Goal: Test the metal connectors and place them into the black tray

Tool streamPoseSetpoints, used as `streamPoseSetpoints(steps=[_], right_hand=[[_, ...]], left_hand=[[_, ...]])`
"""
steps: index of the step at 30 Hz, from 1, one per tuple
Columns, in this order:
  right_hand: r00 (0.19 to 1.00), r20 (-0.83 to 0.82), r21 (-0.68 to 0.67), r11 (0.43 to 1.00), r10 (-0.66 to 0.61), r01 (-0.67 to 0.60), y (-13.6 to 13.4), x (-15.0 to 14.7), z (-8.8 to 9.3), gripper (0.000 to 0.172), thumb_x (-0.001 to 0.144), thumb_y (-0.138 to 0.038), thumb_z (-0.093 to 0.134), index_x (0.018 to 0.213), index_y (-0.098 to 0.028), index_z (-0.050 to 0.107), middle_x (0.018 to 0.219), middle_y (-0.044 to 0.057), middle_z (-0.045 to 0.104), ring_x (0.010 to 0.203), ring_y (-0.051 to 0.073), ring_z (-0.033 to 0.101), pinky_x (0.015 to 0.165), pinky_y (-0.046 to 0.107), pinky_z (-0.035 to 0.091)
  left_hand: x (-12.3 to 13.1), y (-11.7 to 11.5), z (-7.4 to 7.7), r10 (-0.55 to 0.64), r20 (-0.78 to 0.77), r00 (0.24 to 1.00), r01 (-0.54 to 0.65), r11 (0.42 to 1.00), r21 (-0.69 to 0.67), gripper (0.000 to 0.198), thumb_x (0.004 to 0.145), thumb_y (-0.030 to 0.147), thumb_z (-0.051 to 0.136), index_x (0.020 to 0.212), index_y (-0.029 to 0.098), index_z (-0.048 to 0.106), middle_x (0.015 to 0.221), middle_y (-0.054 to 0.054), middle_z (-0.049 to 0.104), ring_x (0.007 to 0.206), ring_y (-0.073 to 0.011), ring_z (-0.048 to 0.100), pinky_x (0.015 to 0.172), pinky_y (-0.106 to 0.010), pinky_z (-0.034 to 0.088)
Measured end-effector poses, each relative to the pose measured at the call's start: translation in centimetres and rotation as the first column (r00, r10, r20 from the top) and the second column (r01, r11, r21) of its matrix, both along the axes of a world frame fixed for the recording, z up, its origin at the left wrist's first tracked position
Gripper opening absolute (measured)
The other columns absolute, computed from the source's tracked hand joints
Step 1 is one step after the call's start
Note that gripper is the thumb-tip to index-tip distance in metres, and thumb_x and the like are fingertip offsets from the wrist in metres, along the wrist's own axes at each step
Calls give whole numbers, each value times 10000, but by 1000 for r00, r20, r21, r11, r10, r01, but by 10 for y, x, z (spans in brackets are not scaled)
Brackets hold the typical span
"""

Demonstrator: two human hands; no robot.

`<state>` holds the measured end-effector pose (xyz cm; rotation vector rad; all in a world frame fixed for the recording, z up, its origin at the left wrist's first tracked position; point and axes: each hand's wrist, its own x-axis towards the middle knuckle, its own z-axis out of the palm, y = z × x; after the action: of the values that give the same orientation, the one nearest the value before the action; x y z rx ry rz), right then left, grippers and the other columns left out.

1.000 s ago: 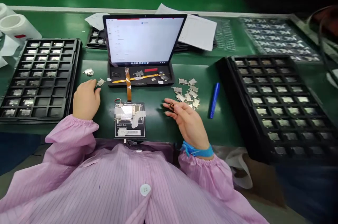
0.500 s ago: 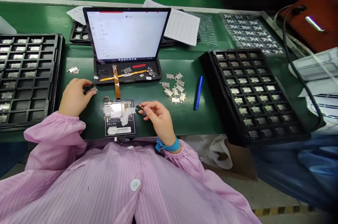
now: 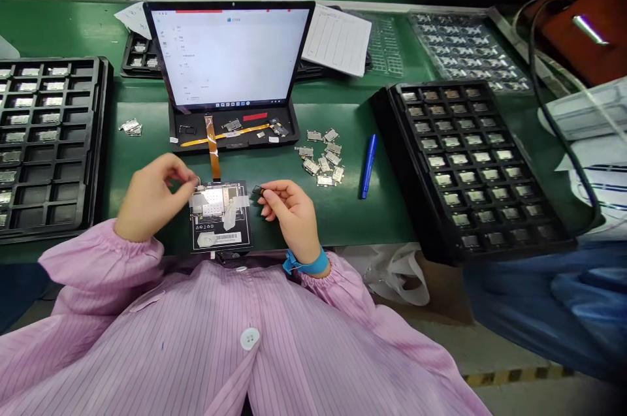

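Observation:
A black circuit board point(image 3: 221, 220) with taped metal shields lies on the green table in front of me, joined by an orange flex cable point(image 3: 212, 153) to a tablet fixture point(image 3: 234, 132). My left hand point(image 3: 149, 197) is closed in a pinch at the board's upper left corner, holding a small metal part I can barely see. My right hand point(image 3: 289, 210) pinches a tiny black part point(image 3: 257, 191) just right of the board. A lit tablet screen point(image 3: 230, 53) stands behind.
Black compartment trays stand at left point(image 3: 44, 142) and right point(image 3: 480, 168), holding several metal parts. Loose metal parts point(image 3: 323, 158) and a blue pen point(image 3: 368, 164) lie right of the fixture. More parts point(image 3: 130, 127) lie at left. Papers point(image 3: 337, 44) and cables point(image 3: 553, 109) are behind.
My left hand picked a small metal part off the table and carried it right to the board's corner. My right hand moved left toward the board with its tiny part. The view shifted right.

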<state>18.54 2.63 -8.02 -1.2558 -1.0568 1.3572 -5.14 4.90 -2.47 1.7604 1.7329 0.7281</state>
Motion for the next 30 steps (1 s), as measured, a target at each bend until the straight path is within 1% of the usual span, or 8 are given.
streamPoseSetpoints(steps=[2, 4, 9, 11, 14, 16, 23, 30], right_hand=[[1000, 8, -4, 1000, 2, -2, 0, 0, 0, 200, 834, -353, 675, 947, -190, 655, 699, -16, 646, 549, 83, 568, 497, 211, 457], [1000, 11, 1, 1000, 3, -3, -1, 1, 0, 192, 839, -340, 670, 959, -190, 666, 696, -17, 642, 552, 82, 567, 505, 214, 460], [999, 1, 14, 999, 51, -51, -5, 5, 0, 198, 855, -346, 648, 973, -190, 678, 689, -14, 633, 584, 89, 582, 522, 214, 468], [998, -15, 18, 998, 68, -68, -5, 6, 0, 214, 848, -347, 656, 998, -195, 662, 706, -17, 634, 573, 85, 571, 517, 216, 466], [996, -24, 31, 996, 84, -84, -5, 5, -2, 237, 840, -350, 661, 1022, -201, 638, 714, -20, 635, 551, 84, 548, 516, 228, 469], [995, -23, 38, 995, 97, -96, -5, 5, -3, 235, 837, -351, 662, 1017, -203, 633, 705, -21, 630, 555, 89, 547, 521, 235, 474], [992, -19, 61, 991, 122, -120, -4, 5, -3, 224, 842, -328, 652, 1029, -208, 623, 717, -25, 618, 564, 89, 547, 525, 240, 477], [995, -3, 66, 993, 97, -97, -5, 5, -1, 226, 851, -321, 648, 1044, -213, 603, 709, -32, 605, 580, 97, 561, 529, 245, 479]], left_hand=[[19, -6, -4, -139, 62, 988, 140, 990, -9, 190, 779, 265, 694, 739, 204, 519, 800, 13, 682, 774, -159, 628, 709, -293, 456], [36, -11, -10, -234, 69, 970, 234, 972, 13, 221, 769, 265, 730, 729, 200, 523, 770, 18, 655, 735, -148, 591, 700, -290, 453], [55, -16, -26, -317, 61, 946, 308, 944, 121, 212, 777, 247, 744, 751, 190, 542, 768, 9, 640, 715, -146, 586, 683, -288, 476], [57, -18, -30, -328, 40, 944, 318, 936, 151, 156, 788, 190, 725, 872, 186, 594, 849, -8, 673, 772, -156, 619, 725, -298, 500], [59, -19, -33, -332, -6, 943, 327, 926, 190, 420, 786, 109, 711, 1178, 182, 582, 959, -30, 704, 863, -171, 647, 797, -318, 521], [61, -19, -35, -337, -53, 940, 340, 915, 216, 506, 790, 76, 694, 1266, 169, 548, 944, -34, 711, 853, -175, 648, 793, -323, 527], [63, -19, -42, -369, -150, 917, 398, 869, 293, 274, 833, 36, 602, 1074, 160, 645, 954, -57, 702, 910, -200, 641, 821, -353, 526], [65, -20, -40, -366, -208, 907, 417, 851, 319, 251, 871, 79, 556, 1070, 186, 666, 984, -75, 690, 923, -227, 623, 823, -405, 517]])
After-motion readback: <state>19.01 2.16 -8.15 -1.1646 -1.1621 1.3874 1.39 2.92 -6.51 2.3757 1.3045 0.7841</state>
